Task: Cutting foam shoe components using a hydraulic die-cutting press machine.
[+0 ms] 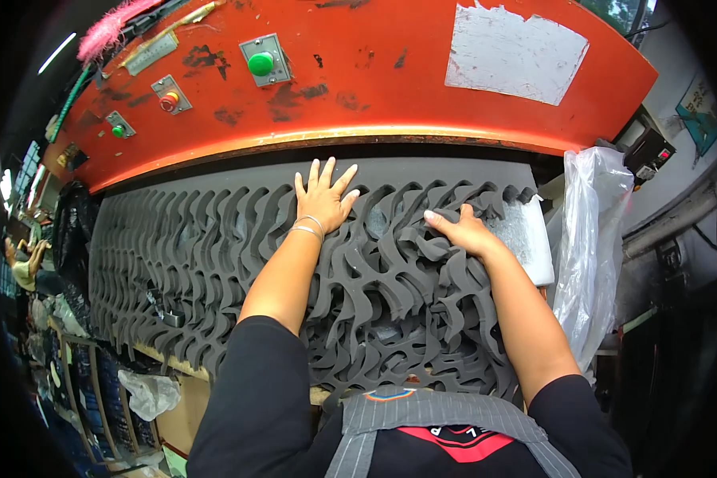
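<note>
A thick sheet of dark grey foam [215, 263], cut through with wavy curved shapes, covers the press bed in front of me. My left hand [323, 197] lies flat on the foam near the machine's edge, fingers spread, two thin bangles on the wrist. To the right, my right hand [458, 229] curls its fingers around a wavy strip of the foam, lifting it slightly. Both forearms reach in from below over the foam.
An orange press head [374, 88] with green and red buttons hangs over the far edge of the foam. A white board [534, 239] shows under the foam's right end. A clear plastic bag [593, 247] hangs at right. Another person [24, 267] sits far left.
</note>
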Motion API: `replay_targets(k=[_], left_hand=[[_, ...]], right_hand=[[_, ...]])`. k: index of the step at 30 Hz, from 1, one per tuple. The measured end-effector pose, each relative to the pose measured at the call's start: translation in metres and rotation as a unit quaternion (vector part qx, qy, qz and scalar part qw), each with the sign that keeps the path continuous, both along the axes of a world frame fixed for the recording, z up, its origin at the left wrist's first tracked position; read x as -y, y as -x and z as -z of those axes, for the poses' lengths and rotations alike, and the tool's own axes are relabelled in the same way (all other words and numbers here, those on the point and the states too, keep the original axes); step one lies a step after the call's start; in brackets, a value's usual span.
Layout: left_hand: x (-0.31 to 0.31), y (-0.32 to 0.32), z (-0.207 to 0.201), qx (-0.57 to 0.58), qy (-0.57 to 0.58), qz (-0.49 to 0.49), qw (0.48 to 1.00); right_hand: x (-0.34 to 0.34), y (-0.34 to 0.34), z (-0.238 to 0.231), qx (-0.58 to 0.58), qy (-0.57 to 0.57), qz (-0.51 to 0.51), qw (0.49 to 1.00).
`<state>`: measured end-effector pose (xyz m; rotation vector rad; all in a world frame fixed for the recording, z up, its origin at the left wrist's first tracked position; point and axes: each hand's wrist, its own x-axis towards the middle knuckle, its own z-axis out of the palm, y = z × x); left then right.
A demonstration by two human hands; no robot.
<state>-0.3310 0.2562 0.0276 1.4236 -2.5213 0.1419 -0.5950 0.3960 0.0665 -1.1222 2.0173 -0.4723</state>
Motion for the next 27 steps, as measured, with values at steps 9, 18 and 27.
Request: replay_targets(k=[9,18,27], left_hand=[[0.030,-0.006,0.032,-0.073,0.083,0.033,0.993],[0.057,-0.014,0.029,-0.130,-0.030,0.051,0.990],[0.061,-0.047,0.015,-0.118,-0.116,0.107,0.980]], right_hand=[[0.055,-0.063,0.010,-0.149,-0.021,0.153,0.977],[-0.007,-0.164,0.011,-0.115,0.009,0.057,0.992],[-0.062,-0.284,0.001,0.065,0.200,-0.173,0.962]])
